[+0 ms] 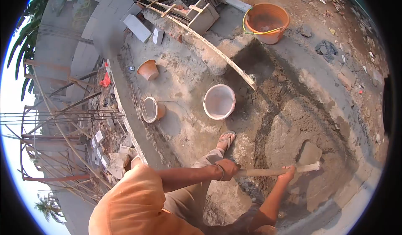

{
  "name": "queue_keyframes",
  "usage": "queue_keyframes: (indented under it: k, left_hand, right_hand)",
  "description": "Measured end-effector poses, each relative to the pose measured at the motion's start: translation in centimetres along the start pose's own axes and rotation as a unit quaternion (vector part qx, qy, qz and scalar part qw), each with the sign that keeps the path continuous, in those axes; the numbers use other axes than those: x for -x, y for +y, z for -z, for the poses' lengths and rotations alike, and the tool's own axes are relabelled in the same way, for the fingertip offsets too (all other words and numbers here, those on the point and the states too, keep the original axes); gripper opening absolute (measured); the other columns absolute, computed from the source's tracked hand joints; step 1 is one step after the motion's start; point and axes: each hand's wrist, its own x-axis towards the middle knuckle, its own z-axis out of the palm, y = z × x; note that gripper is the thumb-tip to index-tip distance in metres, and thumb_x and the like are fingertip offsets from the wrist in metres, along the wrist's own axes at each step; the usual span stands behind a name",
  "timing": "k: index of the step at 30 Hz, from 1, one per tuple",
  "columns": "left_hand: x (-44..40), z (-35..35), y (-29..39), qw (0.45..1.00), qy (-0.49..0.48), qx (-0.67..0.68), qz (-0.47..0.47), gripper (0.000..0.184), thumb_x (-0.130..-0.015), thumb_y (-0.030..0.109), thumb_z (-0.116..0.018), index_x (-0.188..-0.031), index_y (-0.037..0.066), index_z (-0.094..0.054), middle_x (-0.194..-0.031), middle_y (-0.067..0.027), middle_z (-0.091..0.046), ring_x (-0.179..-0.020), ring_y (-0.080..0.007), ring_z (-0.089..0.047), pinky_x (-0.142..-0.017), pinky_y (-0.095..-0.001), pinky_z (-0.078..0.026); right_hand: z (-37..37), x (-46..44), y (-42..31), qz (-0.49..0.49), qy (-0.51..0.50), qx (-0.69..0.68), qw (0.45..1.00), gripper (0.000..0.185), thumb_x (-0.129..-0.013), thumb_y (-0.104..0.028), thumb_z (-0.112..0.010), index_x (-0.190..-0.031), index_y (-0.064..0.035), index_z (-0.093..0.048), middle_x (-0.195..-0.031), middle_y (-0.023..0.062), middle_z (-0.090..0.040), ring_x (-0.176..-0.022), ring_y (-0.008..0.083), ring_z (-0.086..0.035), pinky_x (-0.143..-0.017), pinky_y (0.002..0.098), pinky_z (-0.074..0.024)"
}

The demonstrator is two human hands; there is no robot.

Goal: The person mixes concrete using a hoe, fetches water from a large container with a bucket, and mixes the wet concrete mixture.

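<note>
A long-handled hoe lies across the lower right, its pale wooden handle (264, 172) nearly level in view. My left hand (228, 169), with a band at the wrist, is closed round the handle's left end. Farther along, nearer the head, my right hand (287, 175) grips the same handle. The flat blade (310, 153) rests on wet grey mortar (289, 130), its lower edge hard to separate from the mix. My sandalled foot (226, 140) stands on the ground left of the mortar.
A pale bucket (219, 102) stands above my foot. Two smaller buckets (153, 109) (148, 70) are farther left. An orange bucket (267, 23) with a yellow handle sits at the top. A wooden strip (217, 52) crosses the concrete edge; scaffolding poles (58, 178) stand left.
</note>
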Motion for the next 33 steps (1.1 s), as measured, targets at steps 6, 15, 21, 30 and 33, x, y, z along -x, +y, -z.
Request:
queue_keyframes:
  k: [6,15,21,30,33]
  left_hand:
    - [-4.1,-13.5,4.5,0.991,0.076,0.109,-0.016,0.031,-0.081,0.026,-0.064,-0.105,0.008,-0.058,-0.081,-0.0187,-0.066,-0.079,-0.0394,-0.065,-0.069,-0.0491,-0.050]
    - [-17.3,-8.5,16.3,0.985,0.017,0.080,-0.150,0.037,-0.081,0.027,-0.069,-0.108,0.004,-0.056,-0.081,-0.0210,-0.067,-0.076,-0.0386,-0.066,-0.069,-0.0478,-0.051]
    - [-14.2,-5.5,2.2,0.992,0.046,0.082,-0.082,0.042,-0.078,0.027,-0.072,-0.112,0.006,-0.059,-0.081,-0.0212,-0.067,-0.079,-0.0372,-0.066,-0.072,-0.0441,-0.052]
    - [1.7,-7.3,-11.5,0.998,0.044,0.051,0.009,0.039,-0.072,0.023,-0.071,-0.109,0.011,-0.063,-0.089,-0.0164,-0.068,-0.083,-0.0373,-0.065,-0.074,-0.0443,-0.053]
    - [6.3,-4.6,-6.5,0.997,0.000,0.080,0.013,0.035,-0.073,0.022,-0.072,-0.103,0.010,-0.062,-0.086,-0.0171,-0.067,-0.081,-0.0374,-0.065,-0.071,-0.0447,-0.053]
  right_hand:
    - [3.2,-2.3,-6.8,0.038,0.067,0.076,0.994,0.016,-0.086,-0.013,-0.066,-0.093,-0.0050,-0.053,-0.081,0.0036,-0.050,-0.062,0.0148,-0.048,-0.052,0.0346,-0.0420]
    - [8.1,-8.0,-25.5,0.193,0.057,0.037,0.979,0.017,-0.084,-0.008,-0.061,-0.092,-0.0040,-0.047,-0.075,0.0043,-0.048,-0.057,0.0156,-0.050,-0.050,0.0353,-0.0460]
    - [-1.3,-9.1,-8.7,0.084,0.053,0.075,0.992,0.015,-0.087,-0.007,-0.059,-0.095,-0.0004,-0.048,-0.075,0.0068,-0.048,-0.059,0.0196,-0.051,-0.053,0.0386,-0.0482]
    - [-2.1,11.8,2.9,0.050,0.059,-0.029,0.997,0.027,-0.088,-0.007,-0.061,-0.103,-0.0097,-0.038,-0.078,0.0041,-0.047,-0.059,0.0154,-0.049,-0.050,0.0372,-0.0466]
    - [-0.6,12.9,1.5,0.014,0.020,-0.002,1.000,0.021,-0.087,-0.008,-0.062,-0.096,-0.0097,-0.044,-0.076,0.0038,-0.047,-0.058,0.0156,-0.049,-0.050,0.0379,-0.0460]
